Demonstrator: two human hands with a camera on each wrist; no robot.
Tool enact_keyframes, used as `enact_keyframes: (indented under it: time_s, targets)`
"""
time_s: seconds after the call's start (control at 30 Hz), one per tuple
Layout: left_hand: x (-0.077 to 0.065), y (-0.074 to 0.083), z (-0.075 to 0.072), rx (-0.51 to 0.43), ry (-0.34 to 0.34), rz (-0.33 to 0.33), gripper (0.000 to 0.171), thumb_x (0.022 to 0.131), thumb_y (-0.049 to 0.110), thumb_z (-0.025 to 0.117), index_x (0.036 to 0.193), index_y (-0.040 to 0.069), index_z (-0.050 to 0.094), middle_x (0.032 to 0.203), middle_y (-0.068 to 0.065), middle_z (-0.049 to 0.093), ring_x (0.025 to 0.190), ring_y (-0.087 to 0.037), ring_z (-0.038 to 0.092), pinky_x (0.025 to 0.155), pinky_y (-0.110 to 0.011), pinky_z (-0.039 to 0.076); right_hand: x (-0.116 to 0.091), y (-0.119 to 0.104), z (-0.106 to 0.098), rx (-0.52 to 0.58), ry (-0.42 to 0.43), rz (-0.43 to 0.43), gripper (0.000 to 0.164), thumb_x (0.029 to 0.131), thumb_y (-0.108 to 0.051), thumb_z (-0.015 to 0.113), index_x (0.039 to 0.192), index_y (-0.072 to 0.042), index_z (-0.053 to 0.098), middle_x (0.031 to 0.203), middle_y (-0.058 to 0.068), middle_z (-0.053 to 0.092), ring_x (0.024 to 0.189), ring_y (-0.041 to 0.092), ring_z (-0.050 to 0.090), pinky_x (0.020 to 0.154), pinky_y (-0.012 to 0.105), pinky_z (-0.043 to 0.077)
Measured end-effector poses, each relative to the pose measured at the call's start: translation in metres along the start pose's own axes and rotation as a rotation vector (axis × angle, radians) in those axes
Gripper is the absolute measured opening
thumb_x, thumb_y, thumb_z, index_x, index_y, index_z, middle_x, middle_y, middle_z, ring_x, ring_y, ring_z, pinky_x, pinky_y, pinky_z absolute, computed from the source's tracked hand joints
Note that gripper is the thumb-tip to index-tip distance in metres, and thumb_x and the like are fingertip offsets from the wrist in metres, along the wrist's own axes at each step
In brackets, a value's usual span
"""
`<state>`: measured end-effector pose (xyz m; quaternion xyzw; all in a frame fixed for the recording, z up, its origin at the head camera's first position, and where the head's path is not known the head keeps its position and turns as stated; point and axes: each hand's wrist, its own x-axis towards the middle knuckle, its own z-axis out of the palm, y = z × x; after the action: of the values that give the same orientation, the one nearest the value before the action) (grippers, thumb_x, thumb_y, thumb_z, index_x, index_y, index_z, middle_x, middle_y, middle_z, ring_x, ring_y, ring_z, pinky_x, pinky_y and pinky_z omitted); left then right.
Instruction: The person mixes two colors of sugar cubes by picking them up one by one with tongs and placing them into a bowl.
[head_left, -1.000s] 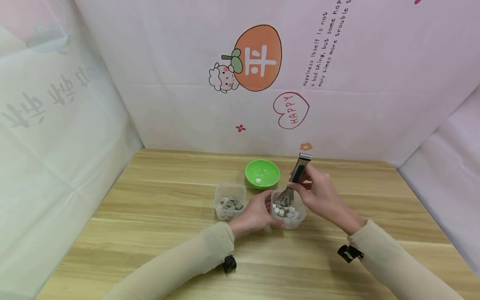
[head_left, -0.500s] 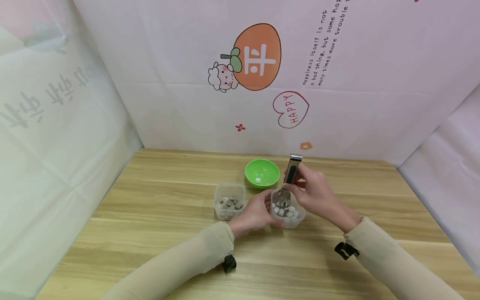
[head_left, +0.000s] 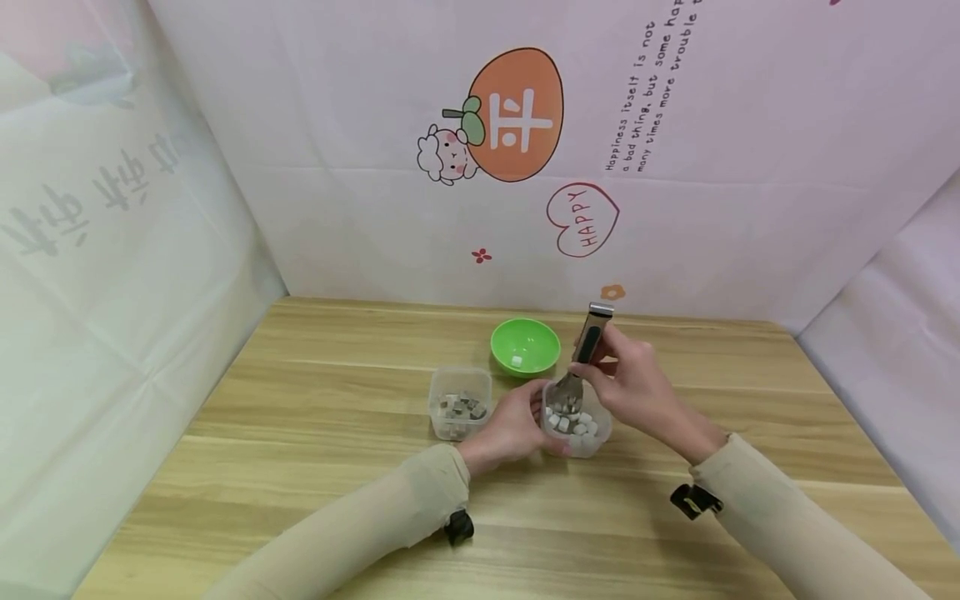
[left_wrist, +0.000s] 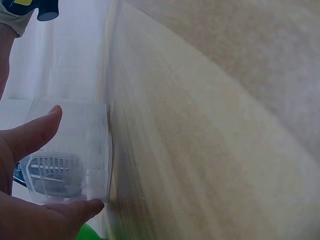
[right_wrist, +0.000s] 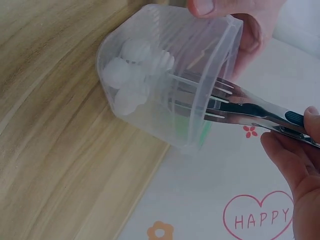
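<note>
My left hand (head_left: 513, 427) grips the near left side of a clear plastic container (head_left: 592, 446), thumb and fingers around its wall. In the left wrist view the container (left_wrist: 75, 120) shows between the thumb and a finger. Several small white cubes (head_left: 583, 427) lie in its bottom. With my right hand (head_left: 633, 383) I pinch metal tongs (head_left: 587, 343) with a dark grip inlay. Their slotted heads reach down into the container among the white pieces. In the right wrist view the tongs (right_wrist: 245, 107) enter at the rim. Whether a cube sits between their heads is unclear.
A green bowl (head_left: 525, 333) with one white cube (head_left: 516, 362) in it stands just behind. Left of my left hand is another clear container (head_left: 461, 383) holding several greyish cubes (head_left: 463, 407). The wooden table (head_left: 337, 392) meets a printed white backdrop (head_left: 375, 233) at the back.
The tongs and my right hand shifted left and tilted more upright, then moved slightly back right. The heads stayed inside the container. My left hand kept its hold.
</note>
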<state>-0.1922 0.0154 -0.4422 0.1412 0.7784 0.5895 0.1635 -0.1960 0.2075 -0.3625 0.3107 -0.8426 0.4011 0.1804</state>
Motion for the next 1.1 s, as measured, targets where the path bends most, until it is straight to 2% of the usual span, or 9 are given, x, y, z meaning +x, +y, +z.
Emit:
enact_keyframes:
  time_s: [0.2, 0.37, 0.53, 0.9, 1.1]
  targets:
    - [0.0, 0.0, 0.0, 0.002, -0.001, 0.008, 0.101, 0.066, -0.001, 0.099, 0.153, 0.008, 0.05, 0.143, -0.006, 0.063, 0.132, -0.021, 0.059, 0.113, -0.033, 0.048, -0.003, -0.001, -0.007, -0.002, 0.042, 0.02, 0.035, 0.083, 0.019, 0.079, 0.106, 0.0, 0.061, 0.09, 0.006, 0.072, 0.077, 0.019, 0.072, 0.068, 0.025, 0.064]
    - [0.0, 0.0, 0.0, 0.0, -0.002, 0.008, 0.102, 0.066, -0.002, 0.099, 0.154, 0.007, 0.048, 0.144, -0.008, 0.062, 0.133, -0.023, 0.058, 0.113, -0.033, 0.047, -0.005, -0.003, -0.012, -0.008, 0.042, 0.022, 0.034, 0.083, 0.02, 0.079, 0.107, 0.002, 0.061, 0.092, 0.008, 0.072, 0.078, 0.019, 0.073, 0.07, 0.025, 0.064]
    - [0.0, 0.0, 0.0, -0.006, -0.005, 0.016, 0.101, 0.066, -0.002, 0.098, 0.154, 0.005, 0.048, 0.145, -0.009, 0.062, 0.134, -0.024, 0.058, 0.115, -0.034, 0.046, -0.005, -0.005, -0.015, -0.028, 0.029, 0.005, 0.036, 0.083, 0.02, 0.079, 0.107, -0.001, 0.062, 0.091, 0.006, 0.072, 0.078, 0.018, 0.073, 0.07, 0.026, 0.064]
    - [0.0, -0.001, 0.0, -0.01, -0.004, 0.012, 0.1, 0.066, -0.003, 0.098, 0.153, 0.007, 0.049, 0.144, -0.009, 0.062, 0.134, -0.024, 0.058, 0.114, -0.034, 0.047, -0.006, 0.002, -0.012, -0.041, -0.019, 0.026, 0.034, 0.085, 0.017, 0.079, 0.105, -0.003, 0.061, 0.09, 0.003, 0.07, 0.08, 0.017, 0.072, 0.068, 0.026, 0.065]
    - [0.001, -0.002, 0.0, -0.011, 0.001, 0.004, 0.102, 0.066, -0.002, 0.099, 0.154, 0.007, 0.048, 0.145, -0.009, 0.062, 0.134, -0.022, 0.058, 0.113, -0.031, 0.047, -0.008, 0.006, -0.01, -0.027, 0.016, 0.038, 0.035, 0.085, 0.018, 0.078, 0.107, -0.002, 0.061, 0.091, 0.005, 0.071, 0.078, 0.018, 0.072, 0.069, 0.027, 0.065]
